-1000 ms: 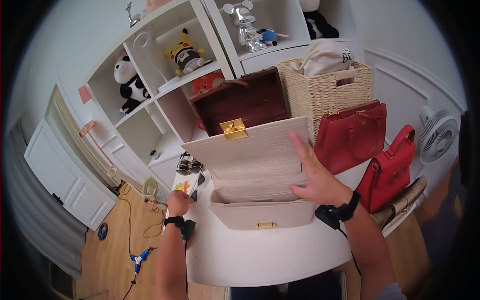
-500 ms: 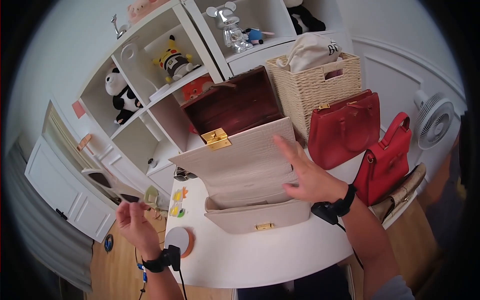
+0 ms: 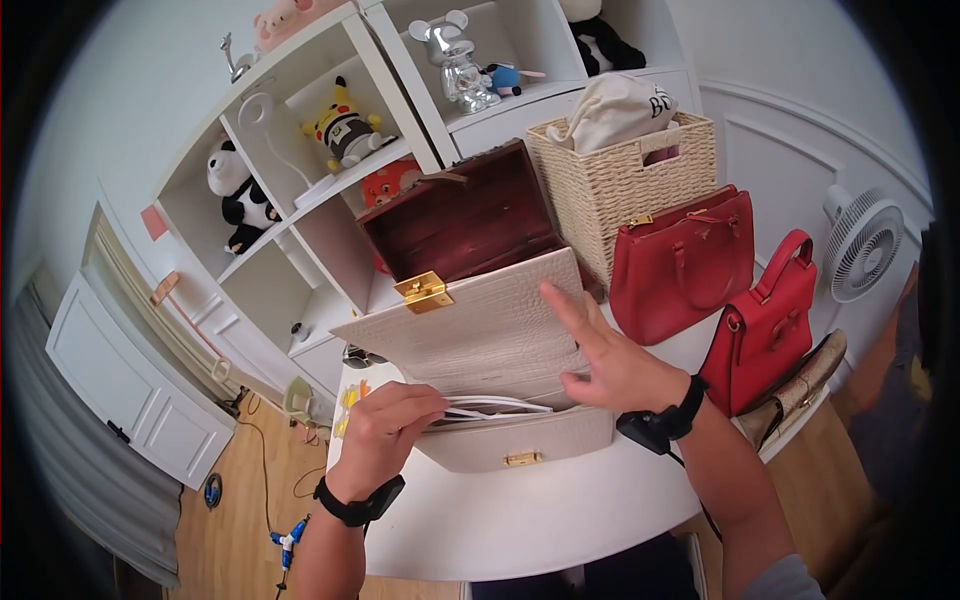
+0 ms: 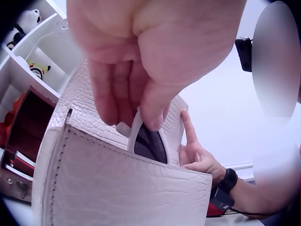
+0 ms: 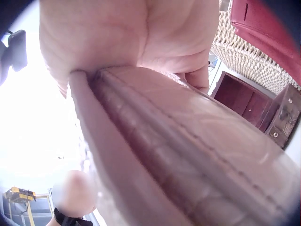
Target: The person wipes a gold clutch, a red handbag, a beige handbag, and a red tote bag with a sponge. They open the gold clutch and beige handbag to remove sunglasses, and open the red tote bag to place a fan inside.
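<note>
A cream crocodile-textured handbag (image 3: 480,445) stands on the table with its flap (image 3: 500,320) raised and a gold clasp (image 3: 424,291) at the flap's edge. My left hand (image 3: 382,435) pinches white-framed sunglasses (image 3: 500,403) at the bag's mouth. In the left wrist view, a dark lens (image 4: 150,143) dips behind the front panel's edge, and the lower part of the glasses is hidden. My right hand (image 3: 630,365) rests against the bag's right side and raised flap, index finger straight and thumb spread apart.
Behind the bag stand an open dark red wooden chest (image 3: 460,225) and a woven basket (image 3: 620,180). Red handbags (image 3: 685,265) (image 3: 765,335) stand to the right, near a fan (image 3: 865,245). Another pair of sunglasses (image 3: 360,356) lies at the table's left.
My left hand took the white sunglasses from the table's left side, lifted them out to the left, then brought them rightward into the bag's mouth. The right hand stayed at the flap.
</note>
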`<act>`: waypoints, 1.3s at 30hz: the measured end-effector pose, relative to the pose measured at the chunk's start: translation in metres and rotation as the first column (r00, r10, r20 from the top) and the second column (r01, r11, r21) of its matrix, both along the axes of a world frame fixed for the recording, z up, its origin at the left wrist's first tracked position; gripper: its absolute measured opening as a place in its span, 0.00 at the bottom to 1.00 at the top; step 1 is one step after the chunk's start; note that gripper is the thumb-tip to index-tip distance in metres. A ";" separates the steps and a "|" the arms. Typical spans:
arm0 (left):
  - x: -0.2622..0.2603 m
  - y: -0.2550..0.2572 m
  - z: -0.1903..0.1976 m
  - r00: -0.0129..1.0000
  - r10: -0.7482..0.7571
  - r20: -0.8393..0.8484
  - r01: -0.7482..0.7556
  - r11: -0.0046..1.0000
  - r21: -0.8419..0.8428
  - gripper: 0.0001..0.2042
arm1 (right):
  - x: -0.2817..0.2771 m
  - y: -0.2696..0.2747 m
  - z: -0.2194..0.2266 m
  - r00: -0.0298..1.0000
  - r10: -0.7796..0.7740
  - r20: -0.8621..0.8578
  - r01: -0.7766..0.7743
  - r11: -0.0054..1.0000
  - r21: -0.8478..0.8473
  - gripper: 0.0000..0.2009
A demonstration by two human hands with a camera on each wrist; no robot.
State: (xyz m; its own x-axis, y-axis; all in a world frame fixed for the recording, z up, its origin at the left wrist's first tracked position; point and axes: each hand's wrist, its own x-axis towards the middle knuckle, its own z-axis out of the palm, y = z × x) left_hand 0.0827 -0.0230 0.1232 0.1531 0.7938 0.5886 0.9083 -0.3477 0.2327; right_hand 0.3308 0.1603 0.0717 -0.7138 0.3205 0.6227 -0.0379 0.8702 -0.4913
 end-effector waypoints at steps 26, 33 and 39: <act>-0.059 0.015 -0.071 0.591 0.011 0.807 0.011 1.000 -0.022 0.61 | -0.011 0.008 -0.018 0.980 0.052 -0.193 -0.072 0.992 -0.101 0.47; -0.043 0.033 -0.077 0.437 0.054 0.898 0.204 0.966 -0.157 0.61 | -0.023 0.023 -0.051 0.879 0.157 -0.450 -0.390 0.780 -0.489 0.46; -0.052 0.051 -0.109 0.273 0.017 0.962 0.108 0.993 -0.048 0.40 | -0.041 0.038 -0.092 0.912 0.128 -0.391 -0.317 0.824 -0.470 0.46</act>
